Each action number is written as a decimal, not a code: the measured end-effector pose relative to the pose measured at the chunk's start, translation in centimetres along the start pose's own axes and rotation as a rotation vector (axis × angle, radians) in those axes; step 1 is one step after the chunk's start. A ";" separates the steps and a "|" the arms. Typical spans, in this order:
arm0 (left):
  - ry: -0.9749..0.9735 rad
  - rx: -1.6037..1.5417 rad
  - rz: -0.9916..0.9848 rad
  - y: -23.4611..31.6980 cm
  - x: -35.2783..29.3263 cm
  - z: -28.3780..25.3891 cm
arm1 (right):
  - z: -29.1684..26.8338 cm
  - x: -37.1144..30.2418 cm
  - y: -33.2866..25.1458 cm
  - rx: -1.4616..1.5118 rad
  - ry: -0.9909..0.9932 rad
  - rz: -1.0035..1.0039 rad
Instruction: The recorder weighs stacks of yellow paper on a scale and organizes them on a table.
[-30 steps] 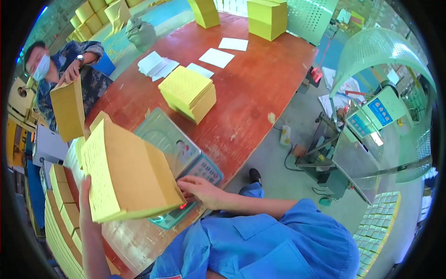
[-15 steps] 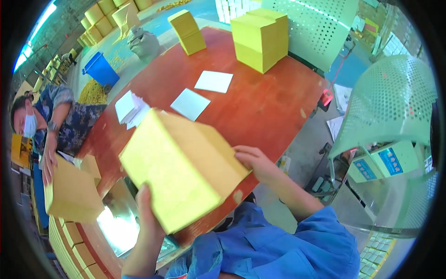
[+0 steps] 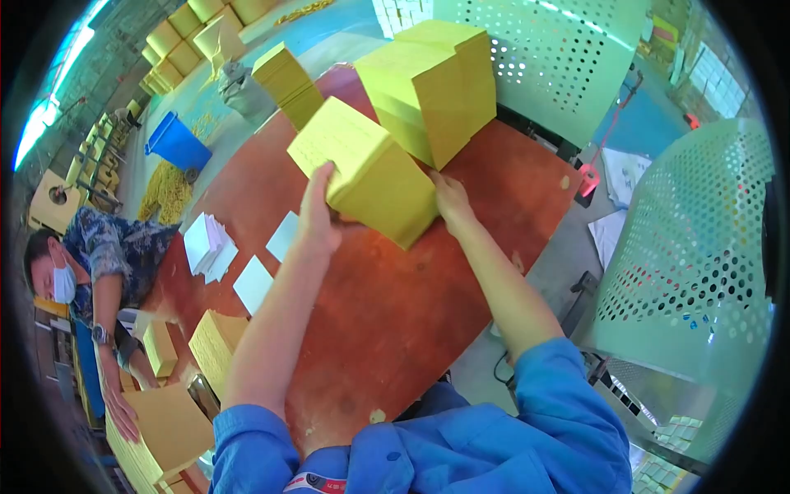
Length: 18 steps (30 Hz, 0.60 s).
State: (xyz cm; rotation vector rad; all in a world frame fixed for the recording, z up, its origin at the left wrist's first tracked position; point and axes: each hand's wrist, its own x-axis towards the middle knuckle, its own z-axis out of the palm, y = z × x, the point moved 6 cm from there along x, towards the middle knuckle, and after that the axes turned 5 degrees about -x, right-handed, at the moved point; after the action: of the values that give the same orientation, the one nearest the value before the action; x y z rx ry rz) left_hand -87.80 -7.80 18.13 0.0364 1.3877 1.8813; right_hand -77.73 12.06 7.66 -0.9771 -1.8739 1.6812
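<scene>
Head view: left hand (image 3: 319, 218) and right hand (image 3: 452, 202), both partly curled, clasp a yellow paper stack (image 3: 374, 181) at upper centre.

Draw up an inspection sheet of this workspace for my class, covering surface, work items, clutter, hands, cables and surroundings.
Surface: red-brown tabletop, scuffed, with pale worn spots.
Work items: yellow paper stack held between both hands; large yellow stacks just behind it, contact unclear; narrower yellow stack farther left.
Clutter: overlapping white sheets and single white sheets on the table's left part.
Hands: left hand grips the stack's left side; right hand its right side, fingers partly hidden.
Cables: red cord beyond the table's right edge.
Surroundings: co-worker's hand on a yellow-brown stack; blue wheeled bin; perforated green guard at right.
</scene>
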 end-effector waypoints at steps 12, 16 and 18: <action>0.025 0.223 0.086 3.8 8.1 4.3 | -0.6 -0.9 1.8 0.132 0.221 -0.333; 0.173 0.175 0.099 3.2 10.0 4.8 | -0.1 -0.9 1.2 -0.065 0.218 -0.414; 0.133 0.186 0.112 4.0 9.3 5.1 | 0.6 -0.5 1.5 -0.125 0.219 -0.419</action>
State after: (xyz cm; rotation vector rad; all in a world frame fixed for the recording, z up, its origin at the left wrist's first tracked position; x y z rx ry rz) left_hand -94.22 1.38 19.73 0.0842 1.6804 1.8675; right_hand -77.55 11.29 6.18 -0.7152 -1.8913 1.1791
